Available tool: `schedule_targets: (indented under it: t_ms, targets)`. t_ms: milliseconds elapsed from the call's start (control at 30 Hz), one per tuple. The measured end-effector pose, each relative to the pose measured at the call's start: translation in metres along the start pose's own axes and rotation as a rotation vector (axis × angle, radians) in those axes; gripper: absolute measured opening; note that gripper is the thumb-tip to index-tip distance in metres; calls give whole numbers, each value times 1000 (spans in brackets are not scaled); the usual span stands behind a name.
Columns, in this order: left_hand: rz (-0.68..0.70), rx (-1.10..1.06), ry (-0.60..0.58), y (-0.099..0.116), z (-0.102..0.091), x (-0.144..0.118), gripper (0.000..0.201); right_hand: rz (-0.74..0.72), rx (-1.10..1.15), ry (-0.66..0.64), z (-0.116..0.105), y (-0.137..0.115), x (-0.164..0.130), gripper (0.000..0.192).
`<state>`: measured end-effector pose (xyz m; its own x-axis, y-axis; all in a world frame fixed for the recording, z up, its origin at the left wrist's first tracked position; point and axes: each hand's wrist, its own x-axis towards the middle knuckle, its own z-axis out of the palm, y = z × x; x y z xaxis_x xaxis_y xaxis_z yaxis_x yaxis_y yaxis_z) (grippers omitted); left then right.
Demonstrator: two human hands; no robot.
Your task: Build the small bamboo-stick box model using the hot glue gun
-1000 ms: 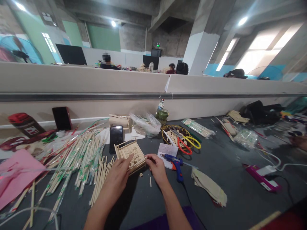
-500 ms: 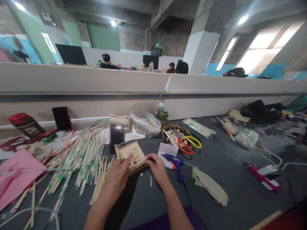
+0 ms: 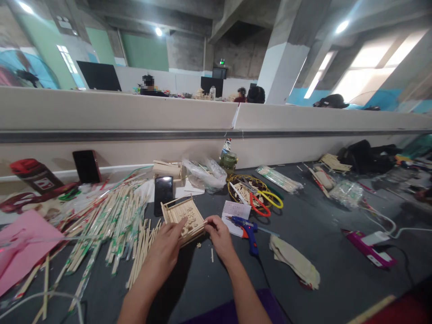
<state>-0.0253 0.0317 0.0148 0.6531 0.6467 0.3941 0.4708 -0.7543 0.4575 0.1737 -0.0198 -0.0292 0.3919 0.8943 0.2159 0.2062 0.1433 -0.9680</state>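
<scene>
A small square tray built of wooden sticks (image 3: 182, 213) lies on the dark table (image 3: 330, 265) in front of me. My left hand (image 3: 165, 249) rests on its near edge, fingertips on the sticks inside. My right hand (image 3: 219, 236) pinches the tray's near right corner. A heap of wrapped and bare chopsticks (image 3: 111, 225) spreads to the left of my hands. A blue glue gun (image 3: 248, 230) lies just right of my right hand, beside a slip of white paper (image 3: 234, 210).
A black phone (image 3: 163, 193) lies behind the tray. Red and yellow scissors (image 3: 265, 201) sit on a wire basket. A pink sheet (image 3: 20, 245) lies far left, a pink power strip (image 3: 367, 249) with white cable far right. A low partition wall (image 3: 135, 121) backs the table; people sit beyond it.
Almost nothing differs. Both hands stay on the stick tray, with only a tiny shift of the fingers and of the view.
</scene>
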Motion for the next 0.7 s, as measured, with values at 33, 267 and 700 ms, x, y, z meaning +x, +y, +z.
schedule_targets:
  t_ms: [33, 267, 700]
  targets:
    - [-4, -3, -1, 0, 0, 0, 52, -3, -4, -5, 0, 0, 0, 15]
    - [1, 14, -6, 1, 0, -1, 49, -8, -41, -44, 1, 0, 0, 14]
    - [-11, 85, -26, 0, 2, 1, 51, -53, -127, -55, 0, 0, 0, 13]
